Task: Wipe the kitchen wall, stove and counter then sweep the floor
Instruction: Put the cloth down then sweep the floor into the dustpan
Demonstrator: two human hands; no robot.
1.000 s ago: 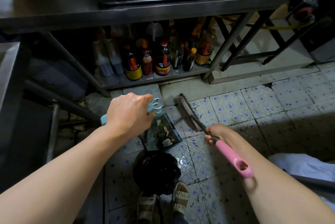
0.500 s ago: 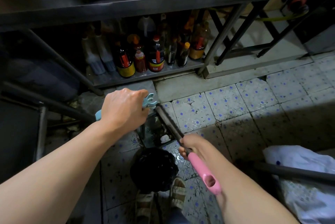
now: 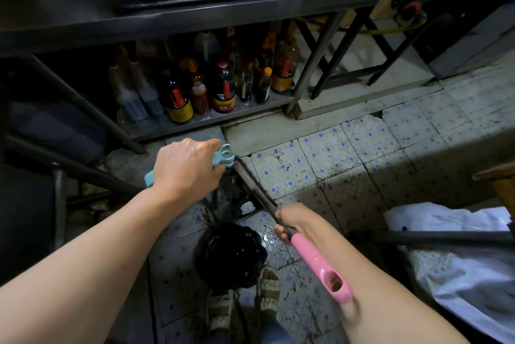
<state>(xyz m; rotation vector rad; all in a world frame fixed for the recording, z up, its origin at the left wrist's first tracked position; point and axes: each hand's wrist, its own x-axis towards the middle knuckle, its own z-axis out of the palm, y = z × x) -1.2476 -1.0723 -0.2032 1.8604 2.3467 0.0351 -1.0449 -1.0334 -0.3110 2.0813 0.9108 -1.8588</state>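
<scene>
My left hand (image 3: 185,166) grips the light-blue handle (image 3: 224,156) of a dustpan. The dark dustpan (image 3: 237,198) stands on the tiled floor (image 3: 328,154) below that hand and holds scraps, one of them white. My right hand (image 3: 292,221) grips the dark shaft of a broom (image 3: 255,189), just above its pink handle end (image 3: 326,271). The broom's head lies along the dustpan's right edge, partly hidden behind my left hand.
A steel counter (image 3: 250,6) with a sink basin spans the top. Several sauce bottles (image 3: 223,87) stand on its low shelf. A black bag-lined bin (image 3: 230,256) sits by my sandalled feet (image 3: 267,288). A white sack (image 3: 459,260) and dark pole lie right.
The broom head has swept left across the tiles, from about a tile away, up against the dustpan. My right hand has drawn back toward me. My left hand stays on the dustpan handle.
</scene>
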